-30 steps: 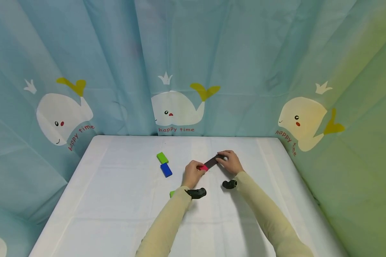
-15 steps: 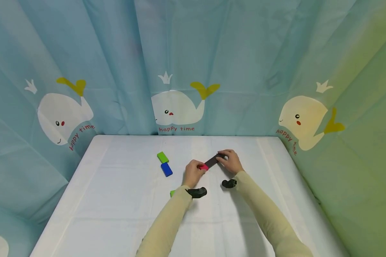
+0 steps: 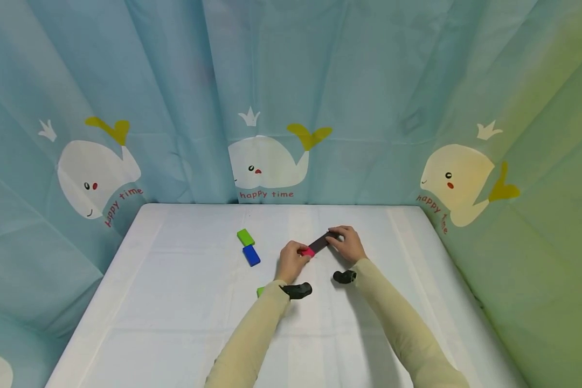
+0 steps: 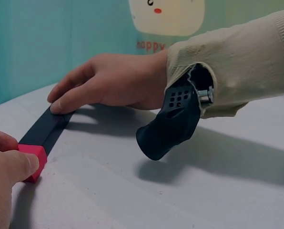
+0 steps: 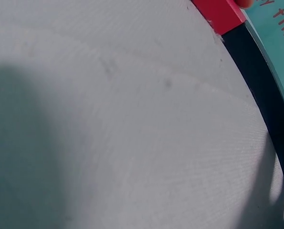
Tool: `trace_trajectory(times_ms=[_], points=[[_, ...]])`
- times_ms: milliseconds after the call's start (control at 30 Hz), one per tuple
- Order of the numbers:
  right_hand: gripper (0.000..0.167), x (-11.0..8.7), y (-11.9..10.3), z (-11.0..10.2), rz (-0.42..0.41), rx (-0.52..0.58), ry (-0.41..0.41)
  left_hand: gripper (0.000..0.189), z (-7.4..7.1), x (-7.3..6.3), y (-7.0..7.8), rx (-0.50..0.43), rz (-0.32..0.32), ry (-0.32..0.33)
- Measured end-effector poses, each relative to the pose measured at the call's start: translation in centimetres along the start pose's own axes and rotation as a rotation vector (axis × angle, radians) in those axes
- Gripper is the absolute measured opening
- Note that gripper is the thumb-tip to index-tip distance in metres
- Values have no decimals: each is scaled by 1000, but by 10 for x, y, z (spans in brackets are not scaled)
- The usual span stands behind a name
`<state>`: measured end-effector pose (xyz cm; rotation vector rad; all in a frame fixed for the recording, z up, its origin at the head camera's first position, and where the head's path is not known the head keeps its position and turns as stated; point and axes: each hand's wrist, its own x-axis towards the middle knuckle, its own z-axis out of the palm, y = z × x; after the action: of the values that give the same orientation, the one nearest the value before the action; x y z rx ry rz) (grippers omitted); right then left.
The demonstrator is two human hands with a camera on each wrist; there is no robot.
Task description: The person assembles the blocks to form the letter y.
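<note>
On the white table, a pinkish-red block [image 3: 308, 252] sits end to end against a long black bar [image 3: 319, 245]. My left hand [image 3: 291, 263] pinches the red block between thumb and index finger, as the left wrist view shows its red face [image 4: 33, 157] beside the thumb. At the bar's far end, my right hand [image 3: 350, 246] grips it with thumb and fingers on either side; that end is partly hidden by the fingers. In the right wrist view the joint between red block [image 5: 223, 14] and black bar [image 5: 254, 67] shows no clear gap.
A green block [image 3: 245, 237] and a blue block [image 3: 251, 255] lie nearly corner to corner, left of my left hand. Another green block [image 3: 260, 291] is mostly hidden behind the left sleeve. A whale-print curtain [image 3: 271, 81] hangs behind the table.
</note>
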<state>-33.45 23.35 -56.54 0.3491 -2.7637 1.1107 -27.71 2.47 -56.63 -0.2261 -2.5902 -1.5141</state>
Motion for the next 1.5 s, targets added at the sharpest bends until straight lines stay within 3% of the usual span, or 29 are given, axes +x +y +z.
trace_trajectory(times_ms=[433,633,767,933,1067,1167,1333,1500], points=[[44,5,1,5,12,-9,-18,21,-6,1,-2,1,-17,-2],[47,-1,-1,2,-34,-1,45,25,-15,-1,-3,-25,-2,-32],[46,-8,-6,0,-58,54,70,26,-36,3,-9,-14,42,-82],[48,-21,-17,2,-19,103,55,25,-84,10,-27,91,114,-130],[50,-29,-26,7,5,129,23,27,-120,10,-47,233,101,-122],[52,-34,-29,12,7,125,12,31,-139,6,-58,309,72,-132],[50,-39,-29,22,-16,108,24,41,-149,0,-67,339,51,-201],[48,-43,-31,31,-28,105,39,47,-143,-4,-71,330,88,-211]])
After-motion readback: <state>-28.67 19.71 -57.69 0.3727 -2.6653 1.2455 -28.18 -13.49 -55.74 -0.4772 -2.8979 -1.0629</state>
